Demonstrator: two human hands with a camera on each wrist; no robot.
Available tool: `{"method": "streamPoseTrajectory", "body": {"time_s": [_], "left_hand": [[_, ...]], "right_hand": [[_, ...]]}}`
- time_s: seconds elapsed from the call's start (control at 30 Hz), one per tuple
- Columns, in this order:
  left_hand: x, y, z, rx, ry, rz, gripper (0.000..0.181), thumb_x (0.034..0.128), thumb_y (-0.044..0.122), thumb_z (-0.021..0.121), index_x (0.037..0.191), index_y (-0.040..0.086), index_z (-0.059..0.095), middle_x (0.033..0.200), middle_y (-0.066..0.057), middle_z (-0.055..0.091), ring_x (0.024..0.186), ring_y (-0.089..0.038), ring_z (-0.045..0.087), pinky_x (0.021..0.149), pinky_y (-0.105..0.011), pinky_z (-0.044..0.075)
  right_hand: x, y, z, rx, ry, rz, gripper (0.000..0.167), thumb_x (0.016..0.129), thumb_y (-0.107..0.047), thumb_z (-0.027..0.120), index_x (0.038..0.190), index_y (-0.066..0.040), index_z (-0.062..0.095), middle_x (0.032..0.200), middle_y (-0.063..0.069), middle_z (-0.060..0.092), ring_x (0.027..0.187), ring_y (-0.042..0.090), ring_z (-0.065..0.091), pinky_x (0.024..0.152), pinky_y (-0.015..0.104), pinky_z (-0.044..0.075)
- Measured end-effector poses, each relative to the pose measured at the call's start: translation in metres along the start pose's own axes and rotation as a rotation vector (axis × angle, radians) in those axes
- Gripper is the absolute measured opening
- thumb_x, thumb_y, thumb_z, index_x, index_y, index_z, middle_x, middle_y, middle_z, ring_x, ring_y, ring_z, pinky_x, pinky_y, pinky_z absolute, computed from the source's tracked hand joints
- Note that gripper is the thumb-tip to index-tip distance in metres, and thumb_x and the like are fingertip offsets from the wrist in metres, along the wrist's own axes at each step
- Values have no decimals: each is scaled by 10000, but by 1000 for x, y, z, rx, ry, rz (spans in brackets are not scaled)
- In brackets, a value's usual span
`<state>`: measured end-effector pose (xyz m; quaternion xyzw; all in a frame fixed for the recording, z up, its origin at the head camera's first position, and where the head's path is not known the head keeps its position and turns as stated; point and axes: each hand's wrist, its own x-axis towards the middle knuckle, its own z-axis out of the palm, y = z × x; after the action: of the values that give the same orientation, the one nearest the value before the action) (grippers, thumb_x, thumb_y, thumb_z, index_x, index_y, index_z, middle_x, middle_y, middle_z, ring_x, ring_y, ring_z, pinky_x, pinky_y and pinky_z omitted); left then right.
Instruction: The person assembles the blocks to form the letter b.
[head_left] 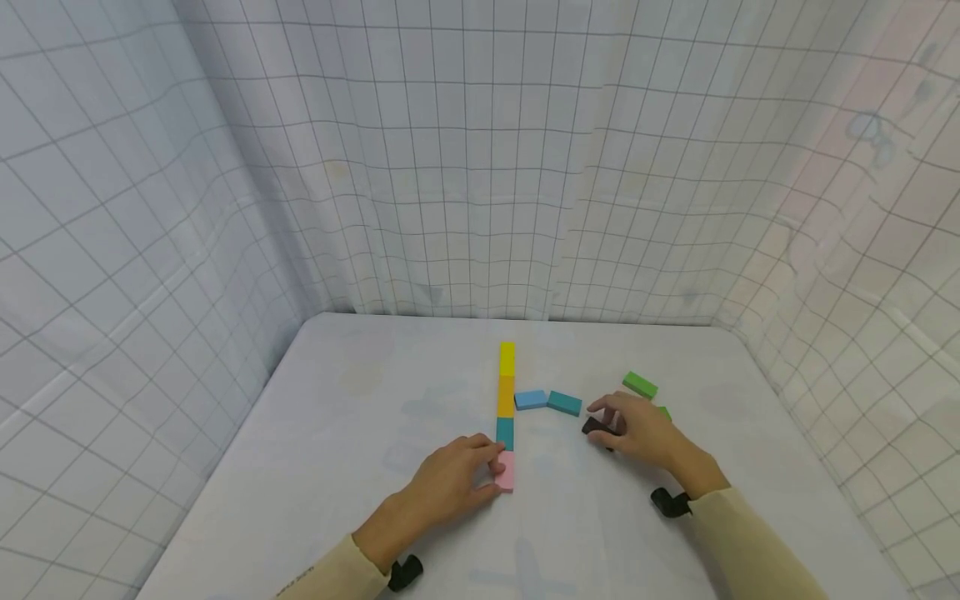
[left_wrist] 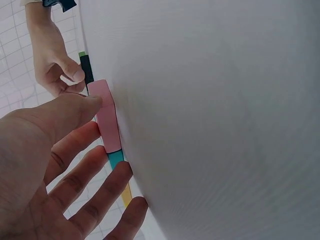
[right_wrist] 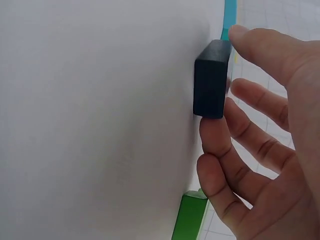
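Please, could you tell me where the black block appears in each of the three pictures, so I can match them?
Head: right of centre, in the lower half, at the fingers of the right hand; the black block is partly covered.
Left wrist: upper left, a narrow dark strip beside the right thumb.
Right wrist: right of centre, upper half, large.
Shared landmark: the right hand, next to the block in every view.

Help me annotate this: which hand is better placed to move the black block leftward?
Likely the right hand: it curls around the black block, whereas the left hand touches the pink block.
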<state>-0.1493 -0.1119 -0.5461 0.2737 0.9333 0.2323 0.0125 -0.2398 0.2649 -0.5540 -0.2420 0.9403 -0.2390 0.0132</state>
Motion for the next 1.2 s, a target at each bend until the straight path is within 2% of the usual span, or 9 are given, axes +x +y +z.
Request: {"method": "streamPoseTrajectory", "body": {"time_s": [0.17, 0.43, 0.63, 0.77, 0.97, 1.2], "left_hand": [[1, -2, 0, -7, 12, 22, 346, 994, 249, 961, 1307, 139, 862, 1316, 13, 820, 1251, -218, 789, 1094, -455, 686], [4, -3, -1, -53, 15, -7, 273, 1058, 246, 890, 1311, 146, 873, 1255, 45, 820, 1208, -189, 786, 1082, -454, 687], [8, -3, 4, -87, 86, -24, 107, 1043, 180, 896, 1149, 170, 889, 1165, 39, 820, 1104, -194, 797, 981, -415, 696], [10, -3, 7, -93, 100, -65, 85, 1026, 186, 918, 1100, 201, 879, 1077, 75, 780, 992, -142, 748, 880, -330, 664], [16, 0, 5, -82, 64, -131, 109, 1024, 231, 923, 1122, 226, 874, 1111, 76, 773, 977, -113, 677, 831, -281, 604], [20, 2, 4, -26, 59, -118, 164, 1015, 223, 932, 1172, 211, 888, 1149, 42, 785, 1004, -155, 719, 848, -339, 644]], "right_hand": [[-3, 0, -3, 45, -1, 3, 408, 1017, -345, 942, 1364, -176, 812, 1171, -12, 736, 829, -1, 627, 748, 235, 578], [-10, 4, -10, 84, -65, -51, 408, 990, -274, 967, 1368, -216, 823, 1297, 10, 725, 852, -29, 629, 794, 227, 597], [-16, 6, -11, 144, -124, -59, 479, 977, -303, 978, 1413, -224, 797, 1313, 4, 713, 871, -7, 640, 803, 228, 587], [-19, 6, -11, 178, -145, -50, 506, 981, -298, 976, 1442, -216, 783, 1349, 15, 707, 902, -2, 671, 829, 228, 601], [-20, 7, -11, 205, -144, -72, 479, 995, -204, 954, 1437, -183, 772, 1375, 20, 707, 922, -10, 715, 870, 236, 636], [-19, 5, -8, 195, -109, -79, 448, 990, -171, 955, 1400, -164, 775, 1350, 32, 711, 881, -29, 714, 854, 231, 631]]}}
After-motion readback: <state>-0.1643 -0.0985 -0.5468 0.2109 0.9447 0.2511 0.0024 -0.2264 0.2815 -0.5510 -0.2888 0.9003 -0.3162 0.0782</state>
